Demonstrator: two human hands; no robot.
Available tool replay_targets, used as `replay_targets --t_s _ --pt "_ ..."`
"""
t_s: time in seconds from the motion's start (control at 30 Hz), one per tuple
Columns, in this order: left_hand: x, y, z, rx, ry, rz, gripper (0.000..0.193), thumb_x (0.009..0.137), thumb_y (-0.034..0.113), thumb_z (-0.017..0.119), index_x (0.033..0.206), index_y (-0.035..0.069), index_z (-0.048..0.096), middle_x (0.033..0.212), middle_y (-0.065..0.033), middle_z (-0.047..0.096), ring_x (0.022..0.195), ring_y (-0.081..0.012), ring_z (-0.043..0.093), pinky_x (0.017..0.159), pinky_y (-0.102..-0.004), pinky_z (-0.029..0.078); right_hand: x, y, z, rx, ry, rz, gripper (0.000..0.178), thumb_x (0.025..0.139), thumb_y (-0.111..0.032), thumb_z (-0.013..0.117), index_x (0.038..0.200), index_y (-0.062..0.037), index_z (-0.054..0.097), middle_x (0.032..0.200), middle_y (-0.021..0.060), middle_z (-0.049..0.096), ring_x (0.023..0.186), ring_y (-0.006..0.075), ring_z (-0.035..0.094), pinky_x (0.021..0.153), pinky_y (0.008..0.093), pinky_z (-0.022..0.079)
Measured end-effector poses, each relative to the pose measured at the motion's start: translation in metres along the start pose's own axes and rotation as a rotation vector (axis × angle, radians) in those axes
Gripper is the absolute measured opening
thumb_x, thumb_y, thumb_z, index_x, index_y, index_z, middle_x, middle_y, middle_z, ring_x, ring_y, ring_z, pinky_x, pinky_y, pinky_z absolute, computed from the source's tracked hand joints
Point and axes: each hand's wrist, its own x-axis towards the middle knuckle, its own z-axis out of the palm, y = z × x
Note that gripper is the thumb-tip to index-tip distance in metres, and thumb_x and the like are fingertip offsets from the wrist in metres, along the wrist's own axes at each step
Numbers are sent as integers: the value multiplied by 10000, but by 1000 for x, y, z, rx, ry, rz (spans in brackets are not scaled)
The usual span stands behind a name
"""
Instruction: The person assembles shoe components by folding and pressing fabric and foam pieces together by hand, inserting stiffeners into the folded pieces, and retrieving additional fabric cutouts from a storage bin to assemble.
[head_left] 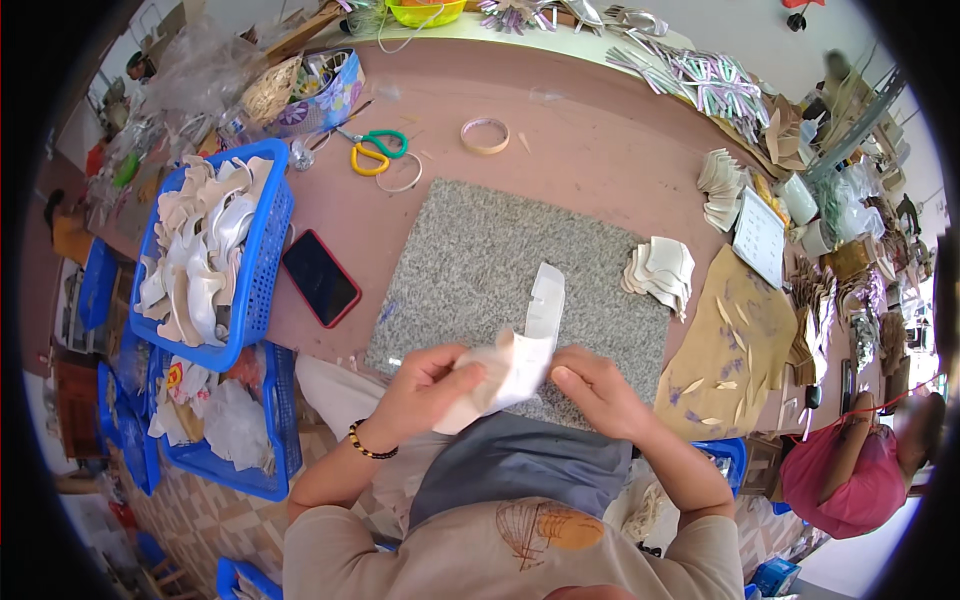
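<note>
Both hands meet low over the near edge of a grey mat (500, 265), just above the person's lap. The left hand (425, 385), with a dark beaded bracelet at the wrist, is curled closed around the lower part of a cream-white cut piece (515, 365). The right hand (595, 390) pinches the same piece from the other side, thumb on top. A narrow strip of the piece stands up past the fingers and leans away over the mat.

To handle it well, the judgement is that both thumbs should stay close to the fold or seam being worked, since the piece looks thin and floppy. A light, even pinch would keep the strip from creasing.

Left of the left hand lies a dark phone in a red case (320, 277), and beyond it a blue basket (268, 260) is heaped with similar pale pieces. A second blue basket (285, 420), just beside the left forearm, holds crumpled clear bags and a small red-and-yellow packet. Right of the right hand sits a stack of cream pieces (660, 270), then a brown paper sheet (725, 350) dotted with purple smears. Farther right stands a white lined card (758, 238), its writing too small to make out. Ahead of the hands lie scissors (378, 150) with green and yellow handles, and a tape ring (485, 135).
</note>
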Motion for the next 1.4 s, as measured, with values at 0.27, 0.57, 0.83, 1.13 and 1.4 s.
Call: replay_targets --t_s 0.27,0.57,0.83,1.13,1.4 --pt "20 7 -9 -241 188 29 101 858 124 612 853 25 590 795 1 610 675 -44 555 569 -201 438 35 31 1 -419 192 -437 246 849 -122 569 1063 -3 554 1040 175 573 1009 317 538 892 387 409" --pt "41 1 19 1083 -68 777 173 641 28 599 798 25 527 739 -74 523 734 -244 524 646 -352 448 21 2 -6 -1015 330 -853 306 686 -65 618 988 -32 588 1047 113 558 942 271 548 819 369 440" --pt "56 -19 38 1225 -164 778 105 651 19 561 741 43 511 725 -73 478 702 -230 489 622 -334 433 19 40 -15 -1166 202 -891 272 619 -86 598 873 10 579 897 92 558 814 231 569 668 308 489" --pt "70 -30 59 1330 -194 630 113 677 66 602 744 24 521 764 -93 535 756 -225 540 647 -313 457 10 40 -2 -1163 255 -627 115 623 -55 573 715 -29 508 694 81 453 630 232 489 579 335 444" --pt "92 -22 64 1225 -348 429 107 654 38 620 714 -22 556 642 -174 598 634 -302 626 557 -375 493 4 32 5 -1152 247 -265 94 726 -80 571 732 -38 487 666 107 524 633 270 567 568 366 464"
